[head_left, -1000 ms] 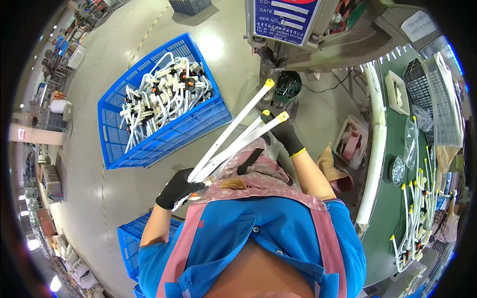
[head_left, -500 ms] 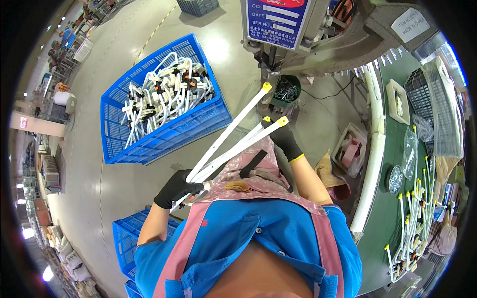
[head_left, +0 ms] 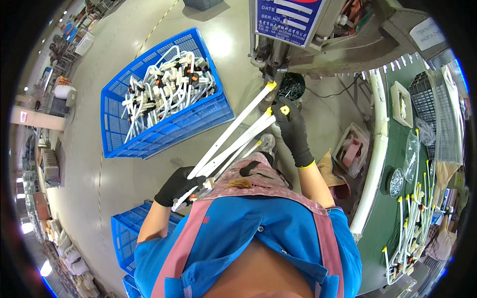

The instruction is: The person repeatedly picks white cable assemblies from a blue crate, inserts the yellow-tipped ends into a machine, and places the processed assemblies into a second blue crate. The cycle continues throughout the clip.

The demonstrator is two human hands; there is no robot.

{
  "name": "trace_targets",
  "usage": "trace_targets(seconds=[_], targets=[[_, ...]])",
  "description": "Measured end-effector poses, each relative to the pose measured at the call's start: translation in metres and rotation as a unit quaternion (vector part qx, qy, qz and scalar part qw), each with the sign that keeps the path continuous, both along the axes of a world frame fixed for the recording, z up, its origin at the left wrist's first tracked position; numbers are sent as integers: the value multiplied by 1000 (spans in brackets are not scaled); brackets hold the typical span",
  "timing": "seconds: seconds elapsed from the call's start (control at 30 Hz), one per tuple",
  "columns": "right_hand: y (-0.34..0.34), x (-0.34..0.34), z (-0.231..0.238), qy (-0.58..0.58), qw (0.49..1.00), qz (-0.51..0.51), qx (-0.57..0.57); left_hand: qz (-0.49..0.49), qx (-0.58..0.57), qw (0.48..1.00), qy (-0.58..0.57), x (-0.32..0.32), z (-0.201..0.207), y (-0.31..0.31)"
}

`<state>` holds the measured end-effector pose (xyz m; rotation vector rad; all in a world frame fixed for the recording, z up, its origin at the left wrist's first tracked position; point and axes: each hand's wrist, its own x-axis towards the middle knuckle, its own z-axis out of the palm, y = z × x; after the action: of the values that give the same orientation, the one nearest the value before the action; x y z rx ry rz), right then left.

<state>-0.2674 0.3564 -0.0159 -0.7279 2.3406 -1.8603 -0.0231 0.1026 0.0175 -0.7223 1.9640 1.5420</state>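
A linked set of long white bars with yellow end pieces spans the space between my hands. My black-gloved left hand is closed around their near ends, where a small white fitting with an orange spot shows. One bar's yellow end sits under the head of a press-like machine. At the far ends of the other bars, my black-gloved right hand closes its fingers on a yellow-tipped bar beside the machine. Another thinner bar with a yellow tip hangs lower, over my apron.
A blue crate full of white bar assemblies stands at the left, more blue crates nearer. Small metal parts fill a dark bin behind the machine head. The green bench at right holds white bars and a metal dish.
My right hand has moved up and right, its fingers now over the yellow bar ends. A lower yellow-tipped bar has separated from the others. My left hand keeps its grip; the view has shifted slightly.
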Motion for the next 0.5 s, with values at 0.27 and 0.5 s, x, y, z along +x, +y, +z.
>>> trace_targets(seconds=[0.27,0.5], targets=[[-18,-29,39,6,1000,-20,-11,1,-33,994,105,-12,42,3],[-38,-54,18,71,996,-49,9,5,-20,998,66,-33,57,-8]])
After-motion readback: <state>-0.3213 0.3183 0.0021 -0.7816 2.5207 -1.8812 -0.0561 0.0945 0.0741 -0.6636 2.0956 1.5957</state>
